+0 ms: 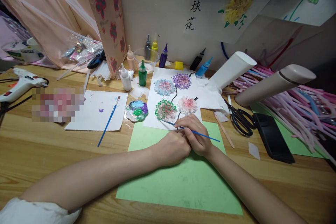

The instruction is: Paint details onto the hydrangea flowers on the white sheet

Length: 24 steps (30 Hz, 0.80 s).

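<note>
My right hand (pixel 195 133) pinches a slim paintbrush (pixel 207 135) with a blue handle, its tip at the lower edge of a green-tipped paper flower (pixel 166 110). My left hand (pixel 173 148) is curled into a fist against the right hand, over a green sheet (pixel 173 185). The flower is one of several fluffy ones on a white sheet (pixel 154 77), among them a purple flower (pixel 182 81), a pale blue flower (pixel 164 87) and a pink flower (pixel 187 104). Left of the sheet stands a paint palette (pixel 137 111) holding green, blue and purple paint.
A second brush (pixel 109 121) lies on a smudged white paper (pixel 91 112). Paint bottles, including a green bottle (pixel 142 73), stand along the back. A glue gun (pixel 22 83) is far left. At right are scissors (pixel 243 120), a phone (pixel 273 138) and a grey flask (pixel 273 85).
</note>
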Motion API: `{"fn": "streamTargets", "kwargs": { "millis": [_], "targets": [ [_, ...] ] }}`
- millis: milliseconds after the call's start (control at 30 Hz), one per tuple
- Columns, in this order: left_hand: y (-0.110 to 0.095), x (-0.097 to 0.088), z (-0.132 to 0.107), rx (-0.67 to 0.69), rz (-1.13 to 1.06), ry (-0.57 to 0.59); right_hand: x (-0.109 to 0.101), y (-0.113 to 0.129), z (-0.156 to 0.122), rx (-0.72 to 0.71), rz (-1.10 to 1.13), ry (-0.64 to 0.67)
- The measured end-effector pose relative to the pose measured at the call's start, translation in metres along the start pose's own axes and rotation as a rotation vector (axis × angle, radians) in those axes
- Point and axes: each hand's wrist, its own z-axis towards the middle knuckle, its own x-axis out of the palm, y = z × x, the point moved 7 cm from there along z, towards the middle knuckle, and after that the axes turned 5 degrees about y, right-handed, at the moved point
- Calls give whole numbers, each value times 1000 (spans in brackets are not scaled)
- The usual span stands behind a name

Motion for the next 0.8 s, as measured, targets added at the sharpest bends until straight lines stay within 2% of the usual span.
{"fn": "streamTargets", "kwargs": {
  "millis": [133, 267, 367, 567, 800],
  "targets": [
    [0, -1, 0, 2, 0, -12, -1, -1, -1, 18, -2, 0],
    [0, -4, 1, -17, 3, -55, -11, 3, -8, -33, -20, -153],
    [2, -8, 0, -47, 0, -103, -16, 0, -12, 2, -39, -228],
    [0, -4, 1, -28, 17, -52, -5, -4, -7, 30, -22, -89],
    [0, -4, 1, -22, 19, -67, -6, -3, -7, 31, -16, -106]
  ]
}}
